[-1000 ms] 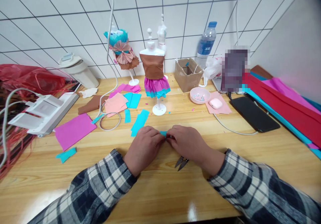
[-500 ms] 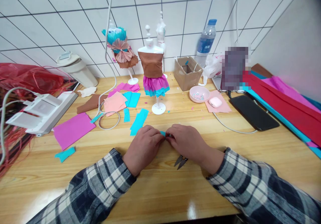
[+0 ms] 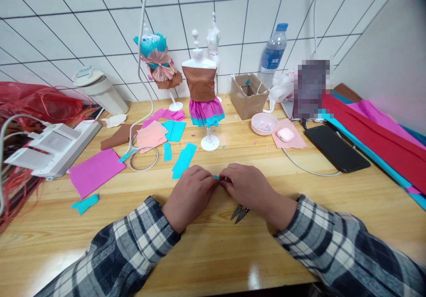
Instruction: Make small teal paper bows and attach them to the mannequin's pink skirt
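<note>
Fingertip to fingertip, my left hand [image 3: 193,193] and my right hand [image 3: 248,187] both pinch a small piece of turquoise crepe paper [image 3: 216,177]. Most of that piece is hidden by the fingers. Under my right palm lie thread snips [image 3: 240,214], blades apart and pointing toward me. Beyond my left hand are turquoise paper strips [image 3: 184,160]. Farther back stands a small white dress form [image 3: 199,84] with a brown paper top and a magenta skirt edged in turquoise.
Left are a magenta sheet [image 3: 97,172], a turquoise scrap [image 3: 85,204], a power strip [image 3: 63,150] and a cup [image 3: 100,90]. At the back stand a decorated dress form [image 3: 161,66], a cardboard box [image 3: 249,100] and a bottle [image 3: 274,53]. A pink bowl [image 3: 264,124] and a phone [image 3: 337,148] lie right.
The view has shifted very slightly. Both hands keep their pinch on the turquoise paper, and slightly less of it shows between the fingertips.
</note>
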`<state>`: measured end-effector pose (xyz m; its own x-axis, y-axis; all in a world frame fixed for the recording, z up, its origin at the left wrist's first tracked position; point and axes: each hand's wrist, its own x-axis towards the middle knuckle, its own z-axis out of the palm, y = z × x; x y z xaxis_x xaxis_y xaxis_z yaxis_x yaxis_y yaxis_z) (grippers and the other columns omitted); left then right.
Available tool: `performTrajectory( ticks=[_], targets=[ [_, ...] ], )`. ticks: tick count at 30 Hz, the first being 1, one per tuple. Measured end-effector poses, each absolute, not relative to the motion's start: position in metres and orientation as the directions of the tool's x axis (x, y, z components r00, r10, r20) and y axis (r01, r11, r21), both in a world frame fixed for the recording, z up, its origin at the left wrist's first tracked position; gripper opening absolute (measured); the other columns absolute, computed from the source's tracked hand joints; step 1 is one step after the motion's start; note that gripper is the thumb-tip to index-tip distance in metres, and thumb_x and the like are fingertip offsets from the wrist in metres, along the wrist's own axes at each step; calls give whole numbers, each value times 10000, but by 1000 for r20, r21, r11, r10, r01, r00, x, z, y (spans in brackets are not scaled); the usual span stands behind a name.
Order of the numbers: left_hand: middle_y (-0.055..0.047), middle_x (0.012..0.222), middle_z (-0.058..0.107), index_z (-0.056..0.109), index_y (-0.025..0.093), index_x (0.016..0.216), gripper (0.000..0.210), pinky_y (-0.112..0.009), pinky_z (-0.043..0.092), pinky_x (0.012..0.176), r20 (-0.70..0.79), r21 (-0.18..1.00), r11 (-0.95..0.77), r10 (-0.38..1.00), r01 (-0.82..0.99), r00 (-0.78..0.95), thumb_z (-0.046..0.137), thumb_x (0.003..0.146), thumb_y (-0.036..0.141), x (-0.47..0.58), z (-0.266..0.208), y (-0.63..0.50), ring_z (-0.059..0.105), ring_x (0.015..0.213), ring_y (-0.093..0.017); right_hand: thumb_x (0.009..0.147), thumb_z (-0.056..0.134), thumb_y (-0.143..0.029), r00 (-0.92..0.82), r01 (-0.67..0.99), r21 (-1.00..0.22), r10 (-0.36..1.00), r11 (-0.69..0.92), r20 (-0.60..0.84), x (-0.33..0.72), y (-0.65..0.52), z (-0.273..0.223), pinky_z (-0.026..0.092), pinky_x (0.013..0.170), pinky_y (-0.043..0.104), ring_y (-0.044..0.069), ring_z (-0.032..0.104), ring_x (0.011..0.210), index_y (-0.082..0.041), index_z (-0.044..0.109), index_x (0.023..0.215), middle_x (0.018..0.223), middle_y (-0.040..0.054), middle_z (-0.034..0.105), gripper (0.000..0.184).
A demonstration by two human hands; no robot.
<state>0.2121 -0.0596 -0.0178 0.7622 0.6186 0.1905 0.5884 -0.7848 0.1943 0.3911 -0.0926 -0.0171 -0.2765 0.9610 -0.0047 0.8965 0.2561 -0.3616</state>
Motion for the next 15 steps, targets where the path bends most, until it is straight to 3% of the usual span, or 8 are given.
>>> performTrajectory(
  ticks=[5,15],
  targets=[
    [-47,801,688,703,183,937,192,-361,465,753,166,208,-758,650,618,741,513,912,196,213,-19,-60,581,788,-205,910,498,-263,-270,895,-371,963,247,-12,391,-92,-17,368,662,267,159,601,807,-221,675,910,867,15,666,181],
    [-57,827,672,708,181,846,168,-374,463,795,191,163,-799,602,579,776,545,880,164,212,-17,-59,562,849,-213,907,515,-261,-281,894,-365,960,260,-5,392,-91,-17,391,679,274,165,615,822,-226,681,913,875,14,672,170]
  ],
)
